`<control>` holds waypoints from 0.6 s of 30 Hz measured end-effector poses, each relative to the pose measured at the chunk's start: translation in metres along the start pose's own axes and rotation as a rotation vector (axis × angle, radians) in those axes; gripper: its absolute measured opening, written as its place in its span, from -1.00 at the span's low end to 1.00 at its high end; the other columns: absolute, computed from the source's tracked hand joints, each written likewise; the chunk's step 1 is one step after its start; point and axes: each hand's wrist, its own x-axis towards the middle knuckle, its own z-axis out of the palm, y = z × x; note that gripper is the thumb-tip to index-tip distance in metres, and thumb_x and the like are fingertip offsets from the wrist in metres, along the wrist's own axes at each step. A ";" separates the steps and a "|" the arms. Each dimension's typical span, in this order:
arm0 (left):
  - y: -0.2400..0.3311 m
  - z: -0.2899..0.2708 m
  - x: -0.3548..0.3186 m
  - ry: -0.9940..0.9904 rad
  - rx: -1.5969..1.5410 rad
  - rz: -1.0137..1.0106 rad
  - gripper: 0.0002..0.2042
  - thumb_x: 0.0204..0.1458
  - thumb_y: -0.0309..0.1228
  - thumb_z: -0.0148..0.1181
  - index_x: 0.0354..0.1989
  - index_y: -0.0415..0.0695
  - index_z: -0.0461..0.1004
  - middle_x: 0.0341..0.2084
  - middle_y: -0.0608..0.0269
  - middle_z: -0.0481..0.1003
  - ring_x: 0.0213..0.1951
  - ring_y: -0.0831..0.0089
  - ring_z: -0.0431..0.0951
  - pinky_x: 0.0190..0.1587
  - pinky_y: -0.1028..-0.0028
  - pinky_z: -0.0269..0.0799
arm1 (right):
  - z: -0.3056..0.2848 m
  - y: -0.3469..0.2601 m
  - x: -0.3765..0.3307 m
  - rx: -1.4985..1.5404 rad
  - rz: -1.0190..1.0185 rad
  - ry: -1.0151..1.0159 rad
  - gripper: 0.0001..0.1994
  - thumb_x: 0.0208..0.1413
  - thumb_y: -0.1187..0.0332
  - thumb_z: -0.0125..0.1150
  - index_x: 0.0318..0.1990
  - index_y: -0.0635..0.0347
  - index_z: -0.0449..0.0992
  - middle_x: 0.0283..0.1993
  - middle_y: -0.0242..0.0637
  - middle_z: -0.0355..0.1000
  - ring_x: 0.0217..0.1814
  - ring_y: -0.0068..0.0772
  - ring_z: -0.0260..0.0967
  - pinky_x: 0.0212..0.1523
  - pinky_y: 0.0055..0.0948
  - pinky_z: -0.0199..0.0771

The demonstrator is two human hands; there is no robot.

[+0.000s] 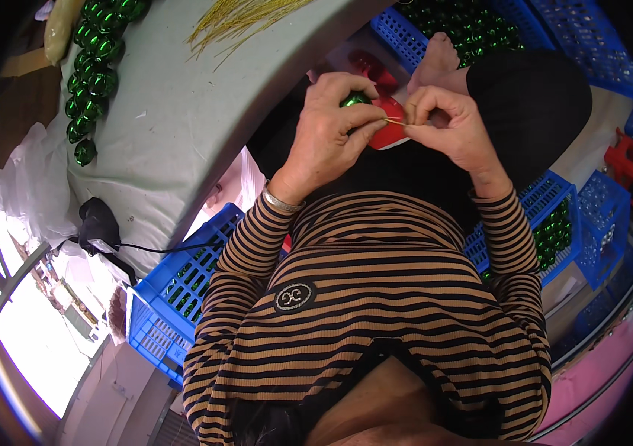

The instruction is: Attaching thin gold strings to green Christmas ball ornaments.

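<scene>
Pale cloth covers the table [160,119] on my left, its right edge slanting away beside my left forearm. Blue crates stand lower on both sides: a left crate [154,308] against the table's right edge near its near end, a right crate [540,195] beside my right forearm, so wide elbow sweeps look risky and the freer room seems to be over my lap. A string of green balls [93,74] runs along the table's left side; a bundle of gold cords [246,22] lies at its far edge. My left hand [328,134] is closed, and my right hand [454,130] pinches with thumb and fingertip. Just beyond them shows a red thing [389,137], partly hidden. One shiny ball [355,98] is tucked among my left fingers, over my lap; it probably slips, so I should cradle it lightly. Between both pinches runs a thin cord [396,121]; I would hold that short span taut and pull evenly.
</scene>
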 end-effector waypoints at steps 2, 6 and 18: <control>0.001 -0.005 0.000 0.005 0.007 -0.003 -0.87 -0.19 -0.51 0.27 -0.40 -0.16 0.55 -0.25 0.22 0.41 -0.11 0.26 0.36 -0.05 0.36 0.29 | -0.010 -0.010 0.000 -0.015 0.030 -0.026 -0.86 -0.11 0.64 0.21 -0.53 0.24 0.37 -0.42 -0.46 0.31 -0.32 -0.67 0.24 -0.24 -0.66 0.27; 0.008 -0.011 0.004 0.034 0.012 -0.001 -0.86 -0.19 -0.51 0.28 -0.39 -0.15 0.56 -0.24 0.20 0.42 -0.10 0.25 0.37 -0.05 0.36 0.29 | -0.016 -0.037 0.005 -0.220 0.020 -0.078 -0.87 -0.12 0.64 0.20 -0.51 0.25 0.37 -0.44 -0.45 0.32 -0.35 -0.64 0.25 -0.27 -0.64 0.28; -0.092 -0.219 -0.003 0.854 0.555 -0.162 -0.70 -0.04 -0.39 0.22 -0.09 -0.12 0.48 -0.11 0.11 0.43 -0.05 0.22 0.40 -0.02 0.34 0.32 | -0.110 -0.136 0.025 -0.764 -0.354 0.542 -0.92 0.05 0.50 0.17 -0.29 0.28 0.48 -0.30 -0.40 0.40 -0.19 -0.61 0.32 -0.13 -0.65 0.26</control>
